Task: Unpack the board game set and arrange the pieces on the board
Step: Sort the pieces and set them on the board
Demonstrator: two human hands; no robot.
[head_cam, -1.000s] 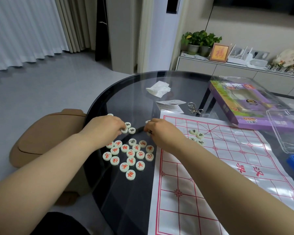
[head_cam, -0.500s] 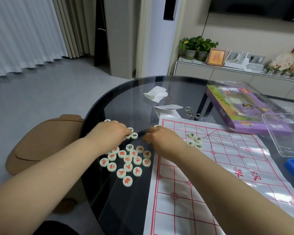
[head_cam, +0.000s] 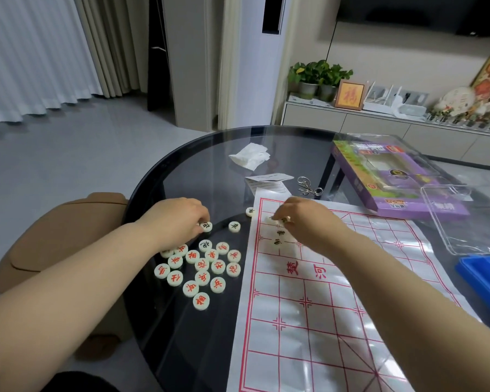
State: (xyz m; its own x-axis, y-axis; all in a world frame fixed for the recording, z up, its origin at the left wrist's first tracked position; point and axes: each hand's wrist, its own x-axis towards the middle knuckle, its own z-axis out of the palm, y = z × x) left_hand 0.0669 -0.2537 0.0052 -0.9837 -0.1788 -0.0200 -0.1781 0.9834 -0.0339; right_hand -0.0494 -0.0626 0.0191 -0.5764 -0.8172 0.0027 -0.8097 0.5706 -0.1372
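— What do the pieces look like?

— They are small, flat, cream-white discs, each with one character on top in red or black. The red-lettered discs (head_cam: 202,278) lie bunched on the glass table (head_cam: 181,176), just left of the board (head_cam: 309,321). The board is a white sheet with a red grid and two red characters across its middle.

— How many are there?

— Fifteen show red characters. One half-hidden disc (head_cam: 167,253) sits partly under the left hand (head_cam: 178,219), and its mark cannot be read. Three loose black discs (head_cam: 234,226) lie on the glass between the bunch and the board's far corner. On the board, at least three black-marked ones sit by the right hand (head_cam: 303,222), which hides any others.

— And the person's hands?

— The left hand is curled downward, its fingertips pinching a black-lettered disc (head_cam: 206,226) on the glass at the far edge of the bunch. The right hand reaches to the board's far left corner, its fingers bent and pinching a corner disc (head_cam: 285,220) there.

— What else is on the table?

— One purple box (head_cam: 393,190), one clear plastic lid (head_cam: 464,222) and one blue tray (head_cam: 487,275) are on the right. One crumpled tissue (head_cam: 251,155), two paper slips (head_cam: 268,178) and one metal ring puzzle (head_cam: 309,188) lie beyond the board.
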